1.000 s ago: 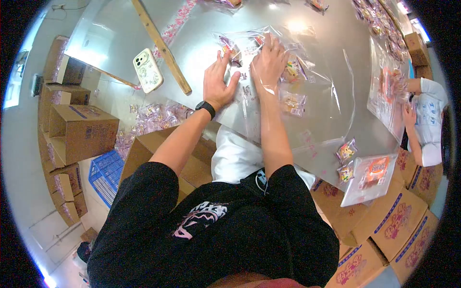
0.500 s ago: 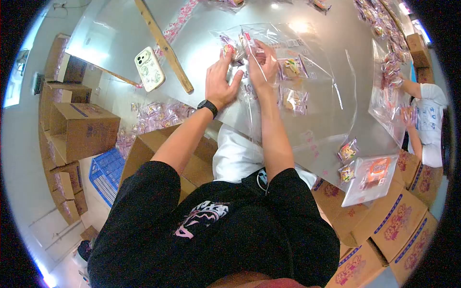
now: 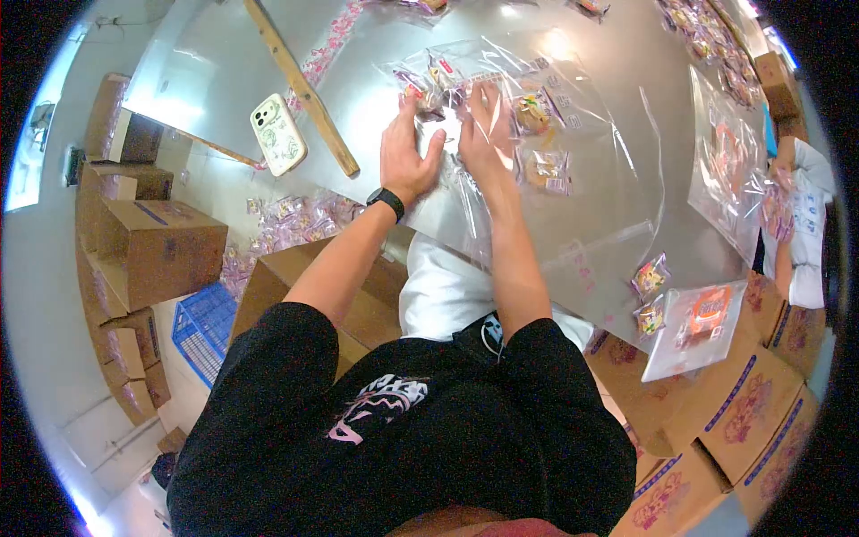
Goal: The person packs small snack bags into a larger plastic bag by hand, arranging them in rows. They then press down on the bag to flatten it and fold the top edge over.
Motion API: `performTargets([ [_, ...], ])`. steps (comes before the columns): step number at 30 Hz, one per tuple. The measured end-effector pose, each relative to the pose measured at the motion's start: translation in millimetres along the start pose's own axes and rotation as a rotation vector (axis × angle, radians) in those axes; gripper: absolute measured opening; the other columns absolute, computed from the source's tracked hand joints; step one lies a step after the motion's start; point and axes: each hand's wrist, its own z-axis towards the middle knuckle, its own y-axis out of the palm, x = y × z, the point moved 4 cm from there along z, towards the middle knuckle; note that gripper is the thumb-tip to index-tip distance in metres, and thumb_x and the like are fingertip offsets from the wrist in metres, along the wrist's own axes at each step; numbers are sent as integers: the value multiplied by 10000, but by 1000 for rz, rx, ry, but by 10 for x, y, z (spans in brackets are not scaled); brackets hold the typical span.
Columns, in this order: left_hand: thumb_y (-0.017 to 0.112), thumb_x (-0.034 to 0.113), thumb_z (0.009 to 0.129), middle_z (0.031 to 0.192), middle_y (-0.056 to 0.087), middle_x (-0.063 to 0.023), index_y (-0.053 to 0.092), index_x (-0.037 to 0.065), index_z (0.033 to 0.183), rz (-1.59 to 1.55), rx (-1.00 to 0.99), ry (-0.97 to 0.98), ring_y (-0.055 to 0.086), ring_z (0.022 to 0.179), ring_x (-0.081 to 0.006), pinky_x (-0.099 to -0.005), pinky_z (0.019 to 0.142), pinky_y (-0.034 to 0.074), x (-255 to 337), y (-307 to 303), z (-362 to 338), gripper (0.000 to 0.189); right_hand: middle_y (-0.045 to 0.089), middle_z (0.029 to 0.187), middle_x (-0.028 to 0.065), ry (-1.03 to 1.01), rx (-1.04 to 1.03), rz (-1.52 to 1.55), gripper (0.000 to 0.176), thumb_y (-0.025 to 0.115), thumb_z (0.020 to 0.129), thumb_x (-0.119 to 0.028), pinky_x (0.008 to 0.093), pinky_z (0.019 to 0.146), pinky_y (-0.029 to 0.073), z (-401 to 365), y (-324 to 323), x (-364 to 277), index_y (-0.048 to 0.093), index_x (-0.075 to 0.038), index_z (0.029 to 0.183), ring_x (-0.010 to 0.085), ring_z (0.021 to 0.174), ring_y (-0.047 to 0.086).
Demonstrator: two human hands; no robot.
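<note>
A large clear plastic bag (image 3: 591, 152) lies over the metal table (image 3: 349, 215). My left hand (image 3: 410, 157) rests at its left part, fingers stretched out and thumb apart, fingertips against small wrapped snack packets (image 3: 434, 100). Beneath or inside the film, my right hand (image 3: 486, 134) stands just right of those packets with its fingers extended. The film blurs its fingertips. Right of that hand, two more wrapped packets lie under the film, an upper one (image 3: 532, 115) and a lower one (image 3: 546, 170).
A phone (image 3: 278, 134) and wooden strip (image 3: 309, 89) lie left. Two loose packets (image 3: 650, 276) lie beside printed bags (image 3: 696, 327) at the right edge. A co-worker's hand (image 3: 781, 179) holds packets farther right. Cardboard boxes (image 3: 170, 255) and a blue crate (image 3: 204, 333) stand left.
My left hand has shifted slightly down and my right hand has turned, its fingers now pointing upward. The co-worker's hands have drawn back from the clear bag with packets.
</note>
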Motion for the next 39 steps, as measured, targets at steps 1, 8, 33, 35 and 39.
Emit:
performTargets([
  [1, 709, 301, 924, 1412, 587, -263, 381, -16, 1564, 2, 21, 20, 571, 1255, -410, -463, 1095, 404, 13, 1, -3, 786, 506, 1450, 303, -46, 24, -102, 526, 620, 914, -39, 521, 1152, 402, -55, -70, -22, 532, 69, 1420, 480, 1386, 452],
  [8, 679, 276, 953, 1257, 662, -263, 295, 15, 1621, 92, 37, 95, 638, 1071, -399, -447, 982, 482, -17, 26, -5, 813, 391, 1545, 345, 353, 96, -489, 756, 760, 864, -321, 560, 1212, 317, -101, -546, -108, 496, 59, 1462, 511, 1472, 342],
  [33, 703, 277, 923, 1251, 672, -208, 334, -23, 1595, 48, -98, -86, 633, 1096, -321, -427, 1065, 393, 55, -22, 9, 823, 631, 1180, 215, 515, 373, 211, 385, 767, 857, -112, 465, 982, 472, -78, -309, 221, 551, -19, 1162, 357, 1097, 610],
  [35, 693, 262, 938, 1046, 697, -163, 329, 55, 1624, 51, 10, 39, 594, 921, -315, -424, 911, 461, 11, 9, -19, 804, 628, 1190, 223, 322, 328, 186, 335, 751, 865, -101, 471, 983, 476, -22, -350, 95, 551, -12, 1119, 362, 1126, 600],
  [39, 699, 262, 933, 1099, 687, -170, 325, 31, 1619, 47, -30, -3, 600, 978, -313, -421, 976, 440, 47, -6, -26, 814, 633, 1243, 176, 208, 397, 240, 414, 716, 870, -49, 470, 1010, 485, 78, -223, 102, 576, -7, 1258, 370, 1194, 575],
])
